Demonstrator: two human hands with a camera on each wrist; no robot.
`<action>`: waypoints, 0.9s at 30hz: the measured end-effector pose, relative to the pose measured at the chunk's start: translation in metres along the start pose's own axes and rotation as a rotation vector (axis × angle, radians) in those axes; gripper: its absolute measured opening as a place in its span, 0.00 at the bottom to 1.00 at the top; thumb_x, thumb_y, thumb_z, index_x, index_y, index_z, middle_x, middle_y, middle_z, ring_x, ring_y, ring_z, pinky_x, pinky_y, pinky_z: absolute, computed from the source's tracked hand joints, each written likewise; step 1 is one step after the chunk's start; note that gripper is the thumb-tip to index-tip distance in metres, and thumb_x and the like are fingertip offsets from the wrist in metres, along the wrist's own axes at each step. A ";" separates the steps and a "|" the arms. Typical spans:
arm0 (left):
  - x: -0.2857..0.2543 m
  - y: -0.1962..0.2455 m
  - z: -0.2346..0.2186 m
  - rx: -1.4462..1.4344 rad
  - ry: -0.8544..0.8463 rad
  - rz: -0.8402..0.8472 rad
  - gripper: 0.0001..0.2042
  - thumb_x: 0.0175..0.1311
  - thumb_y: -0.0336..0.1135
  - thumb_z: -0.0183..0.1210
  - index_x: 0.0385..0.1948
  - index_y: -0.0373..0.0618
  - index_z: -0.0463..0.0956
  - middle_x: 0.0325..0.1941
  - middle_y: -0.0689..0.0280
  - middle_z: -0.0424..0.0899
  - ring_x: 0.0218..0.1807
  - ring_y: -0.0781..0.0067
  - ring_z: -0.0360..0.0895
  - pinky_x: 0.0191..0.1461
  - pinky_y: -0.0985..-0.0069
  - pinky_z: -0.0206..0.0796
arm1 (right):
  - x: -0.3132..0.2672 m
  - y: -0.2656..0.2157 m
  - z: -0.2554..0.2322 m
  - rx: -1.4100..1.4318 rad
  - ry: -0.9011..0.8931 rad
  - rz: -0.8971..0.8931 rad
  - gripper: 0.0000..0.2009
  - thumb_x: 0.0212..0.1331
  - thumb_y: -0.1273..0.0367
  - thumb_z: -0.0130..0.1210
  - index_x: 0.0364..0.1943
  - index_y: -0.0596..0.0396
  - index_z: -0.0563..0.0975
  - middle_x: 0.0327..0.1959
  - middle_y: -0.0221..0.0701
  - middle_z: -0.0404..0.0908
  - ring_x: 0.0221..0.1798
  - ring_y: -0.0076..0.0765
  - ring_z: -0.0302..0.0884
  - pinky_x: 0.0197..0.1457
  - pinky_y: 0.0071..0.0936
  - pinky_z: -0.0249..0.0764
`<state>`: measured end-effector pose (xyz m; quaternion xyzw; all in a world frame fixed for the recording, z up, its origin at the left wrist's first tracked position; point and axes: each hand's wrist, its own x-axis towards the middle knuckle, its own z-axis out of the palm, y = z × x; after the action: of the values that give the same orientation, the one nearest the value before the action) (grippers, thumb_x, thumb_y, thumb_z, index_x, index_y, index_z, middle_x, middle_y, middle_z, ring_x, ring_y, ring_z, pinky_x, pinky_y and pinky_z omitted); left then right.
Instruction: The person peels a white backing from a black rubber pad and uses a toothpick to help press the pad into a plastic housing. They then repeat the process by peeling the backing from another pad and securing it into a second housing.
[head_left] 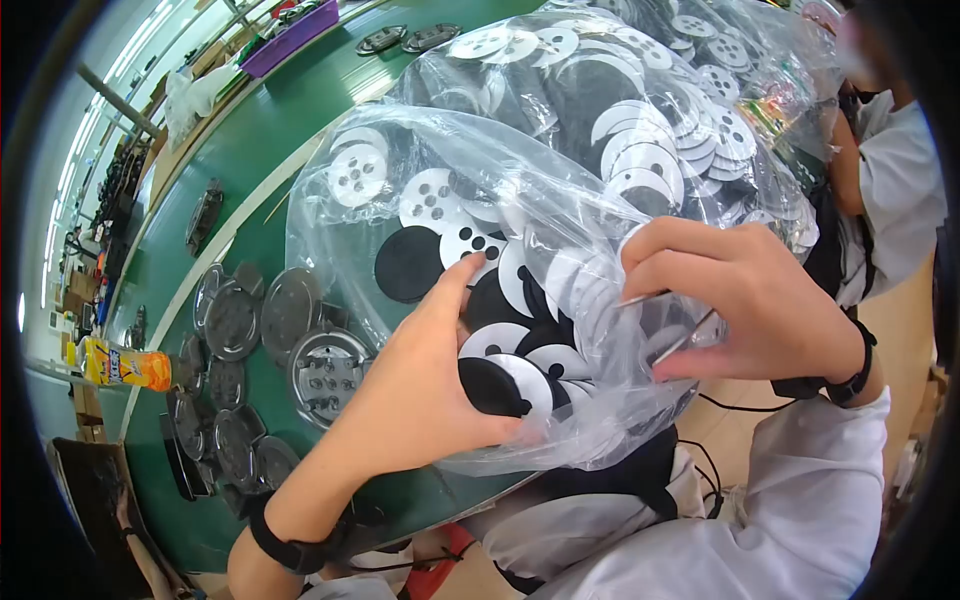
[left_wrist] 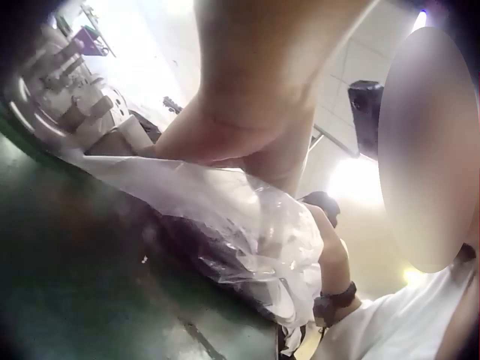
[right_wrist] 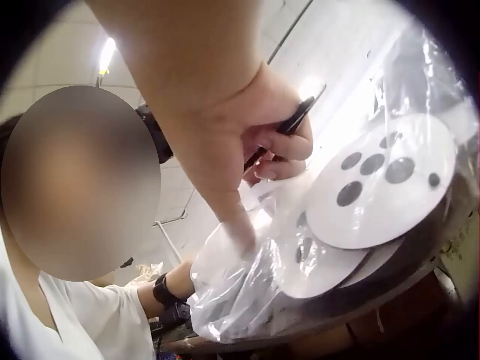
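Note:
Black and white discs, some with round holes, lie in a clear plastic bag on the green table. My left hand is spread at the bag's opening, its index finger and thumb apart and touching the discs; its other fingers are hidden. To the right, my right hand grips a slim dark tool with metal tips, also seen as a black tool in the right wrist view. Its thumb is against the plastic. A white disc with dark holes shows through the film below this hand.
Dark round plastic parts are grouped left of the bag, beside an orange-labelled package. Behind stands a larger clear bag full of discs. A purple tray is at the far edge; another person's sleeve is at right.

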<state>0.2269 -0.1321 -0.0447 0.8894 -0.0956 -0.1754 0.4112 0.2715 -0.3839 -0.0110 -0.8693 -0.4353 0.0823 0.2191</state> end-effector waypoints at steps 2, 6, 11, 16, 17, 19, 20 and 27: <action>0.000 -0.002 -0.001 -0.211 -0.132 -0.025 0.52 0.29 0.35 0.72 0.63 0.39 0.47 0.55 0.59 0.62 0.51 0.72 0.67 0.56 0.76 0.59 | 0.000 0.007 0.004 0.024 0.040 -0.053 0.23 0.28 0.70 0.68 0.35 0.53 0.72 0.40 0.27 0.73 0.31 0.36 0.75 0.29 0.26 0.69; 0.000 0.001 -0.006 -0.406 -0.168 0.077 0.47 0.34 0.34 0.68 0.59 0.28 0.48 0.51 0.48 0.68 0.56 0.55 0.67 0.59 0.71 0.60 | -0.001 0.013 0.015 0.143 0.185 -0.165 0.23 0.29 0.72 0.67 0.36 0.52 0.72 0.39 0.28 0.73 0.30 0.36 0.74 0.28 0.26 0.68; 0.009 0.018 0.004 0.051 -0.102 -0.049 0.48 0.33 0.37 0.70 0.59 0.31 0.49 0.51 0.44 0.67 0.57 0.50 0.66 0.57 0.69 0.59 | -0.017 0.014 0.031 -0.034 0.478 -0.223 0.20 0.33 0.69 0.64 0.37 0.51 0.75 0.42 0.30 0.75 0.22 0.31 0.69 0.22 0.23 0.65; 0.016 0.003 0.011 -0.397 -0.113 0.084 0.49 0.33 0.38 0.71 0.60 0.31 0.48 0.54 0.46 0.66 0.57 0.58 0.65 0.59 0.70 0.57 | -0.042 0.035 0.053 -0.476 0.950 -0.141 0.16 0.43 0.62 0.59 0.38 0.51 0.77 0.42 0.33 0.78 0.16 0.25 0.61 0.17 0.16 0.60; 0.013 0.008 0.014 -0.507 -0.099 0.058 0.49 0.33 0.37 0.71 0.60 0.32 0.48 0.55 0.47 0.66 0.57 0.60 0.65 0.59 0.71 0.56 | -0.048 0.039 0.049 -0.486 0.964 -0.128 0.16 0.43 0.62 0.59 0.38 0.51 0.77 0.42 0.33 0.78 0.16 0.25 0.61 0.17 0.16 0.60; 0.012 0.010 0.019 -0.435 -0.083 0.139 0.49 0.33 0.35 0.70 0.60 0.30 0.48 0.53 0.46 0.67 0.55 0.58 0.67 0.58 0.72 0.58 | -0.059 0.049 0.034 -0.221 0.998 0.308 0.17 0.46 0.59 0.58 0.38 0.53 0.76 0.39 0.33 0.77 0.20 0.31 0.68 0.22 0.22 0.66; 0.012 0.018 0.018 -0.216 -0.032 0.189 0.49 0.33 0.36 0.70 0.59 0.29 0.47 0.53 0.45 0.67 0.54 0.57 0.68 0.57 0.73 0.59 | -0.062 0.061 0.027 -0.239 1.011 0.323 0.17 0.46 0.59 0.58 0.38 0.53 0.76 0.39 0.33 0.77 0.20 0.31 0.68 0.22 0.22 0.66; 0.021 0.035 0.035 0.205 0.140 0.267 0.48 0.27 0.43 0.73 0.50 0.23 0.51 0.40 0.44 0.76 0.42 0.47 0.76 0.46 0.65 0.67 | -0.080 0.105 0.021 -0.383 1.000 0.572 0.24 0.46 0.54 0.59 0.40 0.58 0.74 0.40 0.37 0.74 0.37 0.43 0.77 0.37 0.30 0.71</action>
<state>0.2314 -0.1855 -0.0442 0.9162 -0.2014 -0.0461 0.3434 0.2918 -0.4959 -0.0807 -0.9091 -0.0355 -0.3603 0.2061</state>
